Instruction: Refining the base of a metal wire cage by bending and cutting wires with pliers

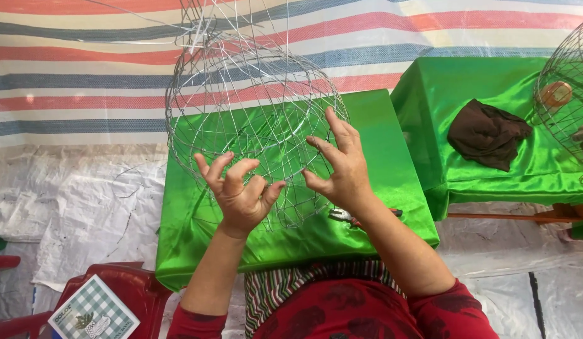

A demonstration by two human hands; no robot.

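A round wire frame, like an open mesh sphere of thin silver wire, hangs in front of me over a green satin-covered table. My left hand pinches the wires at the frame's lower near side, fingers curled. My right hand grips the wires on the lower right side, fingers spread around them. A pair of pliers lies on the green cloth just under my right wrist.
A second green-covered table at the right carries a dark brown cloth and another wire frame. A red plastic chair with a checked box stands at lower left. White plastic sheeting covers the floor.
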